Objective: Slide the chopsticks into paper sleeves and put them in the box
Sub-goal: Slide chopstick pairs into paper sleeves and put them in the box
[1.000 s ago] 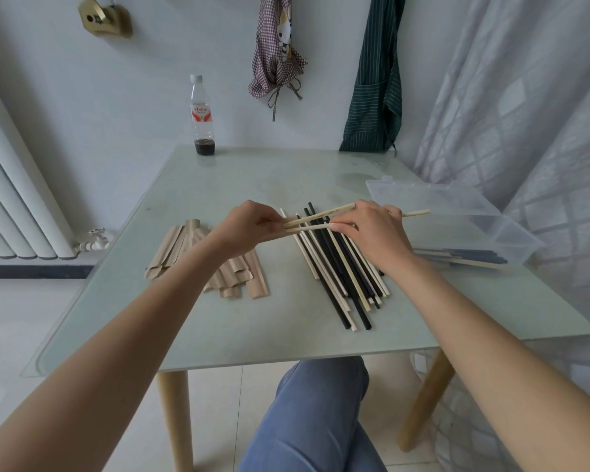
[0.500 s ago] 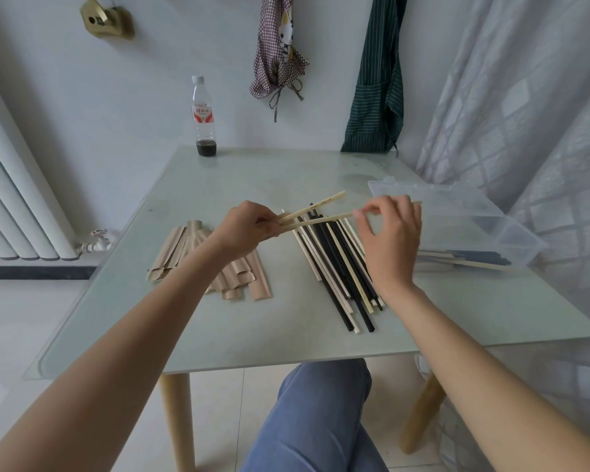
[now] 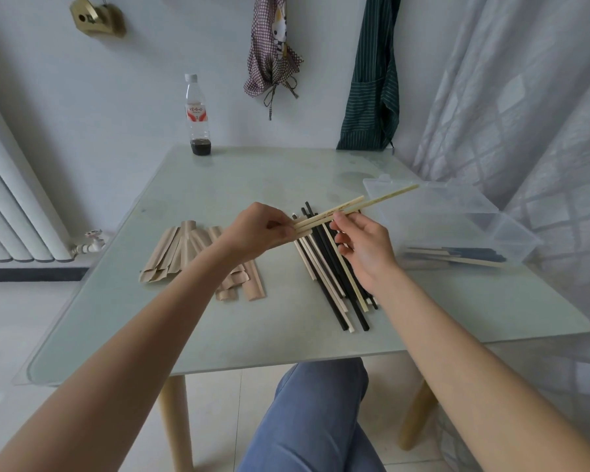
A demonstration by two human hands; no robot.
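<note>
1. Holding two thin, pale wooden chopsticks by one end, my left hand pinches them above the pale green glass table.
2. My right hand is loose just under them; I cannot tell if it touches.
3. They look light, stiff and smooth, so I should grip near the middle.
4. Flat brown paper sleeves look thin and bendy.
5. That clear plastic box waits on my right.

Left hand hides the held chopsticks' near ends
</note>
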